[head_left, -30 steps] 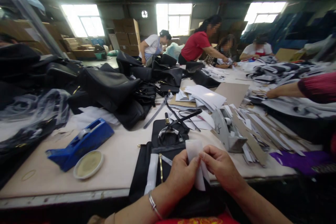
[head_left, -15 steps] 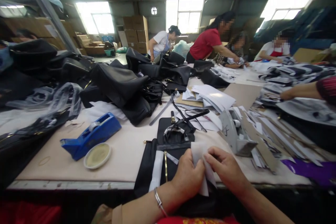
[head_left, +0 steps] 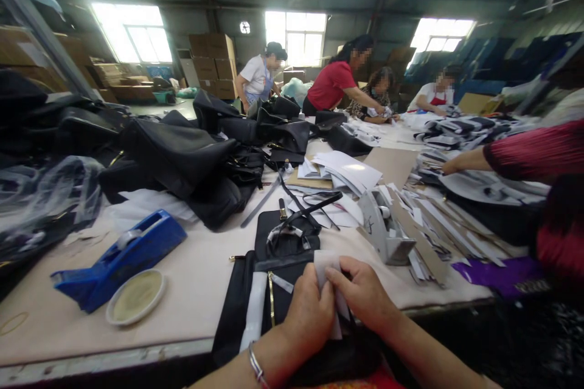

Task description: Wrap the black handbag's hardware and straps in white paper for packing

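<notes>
A white strip of thin wrapping sheet (head_left: 325, 262) is pinched between my two hands above a black bag. My left hand (head_left: 309, 304) grips its left side, fingers closed. Against the other side, my right hand (head_left: 362, 292) presses thumb and fingers together. The black bag (head_left: 296, 270) lies at the table's front edge, with a gold zipper (head_left: 272, 301) and a white wrapped strip (head_left: 253, 310) on its left part. Its upper part carries a partly wrapped handle (head_left: 276, 236) and thin black straps (head_left: 314, 209). My forearms and hands hide the bag's lower right.
A blue tape dispenser (head_left: 123, 261) and a shallow round dish (head_left: 137, 298) stand left. Black bags (head_left: 177, 155) pile up behind them. A grey tape dispenser (head_left: 387, 231), cardboard strips (head_left: 422, 243) and white sheets (head_left: 349, 167) lie right. A co-worker's arm (head_left: 469, 161) reaches in from the right.
The view has turned to the right, so table things sit further left. My right hand has come closer to my left hand on the white sheet. The co-worker at right shows more.
</notes>
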Demonstrator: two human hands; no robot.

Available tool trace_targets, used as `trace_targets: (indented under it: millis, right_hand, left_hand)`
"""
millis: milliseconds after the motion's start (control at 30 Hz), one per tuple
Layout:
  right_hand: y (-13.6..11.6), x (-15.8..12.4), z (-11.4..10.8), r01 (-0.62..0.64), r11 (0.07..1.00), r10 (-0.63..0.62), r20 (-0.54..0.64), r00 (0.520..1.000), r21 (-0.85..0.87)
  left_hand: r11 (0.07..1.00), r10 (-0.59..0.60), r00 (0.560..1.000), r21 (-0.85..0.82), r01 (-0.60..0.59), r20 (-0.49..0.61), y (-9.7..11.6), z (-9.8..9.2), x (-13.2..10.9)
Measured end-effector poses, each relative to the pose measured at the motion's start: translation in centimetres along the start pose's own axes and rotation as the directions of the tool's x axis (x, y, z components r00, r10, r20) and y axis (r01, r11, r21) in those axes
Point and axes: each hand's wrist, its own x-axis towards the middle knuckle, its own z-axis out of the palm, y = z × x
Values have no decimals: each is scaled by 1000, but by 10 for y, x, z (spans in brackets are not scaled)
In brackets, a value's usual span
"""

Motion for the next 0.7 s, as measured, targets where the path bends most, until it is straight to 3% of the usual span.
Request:
trace_targets:
  millis: [200,400,600,700]
  right_hand:
    - [2,3,-2,-29,999,29,-5,1000,37]
    - [1,7,-7,-17,986,9,51,999,168]
    - [9,5,-8,-74,971,62,60,996,226]
    - [10,5,-7,-80,971,71,47,996,226]
  left_hand:
    - [998,21,999,-56,-19,41,-1,-2,-1]
    - [952,68,989,-306,-24,134,-1,-9,0]
    - [821,-40,950,-533,207,309,-13,-8,6]
    - [801,-80,945,-543,250,317,-15,-6,8]
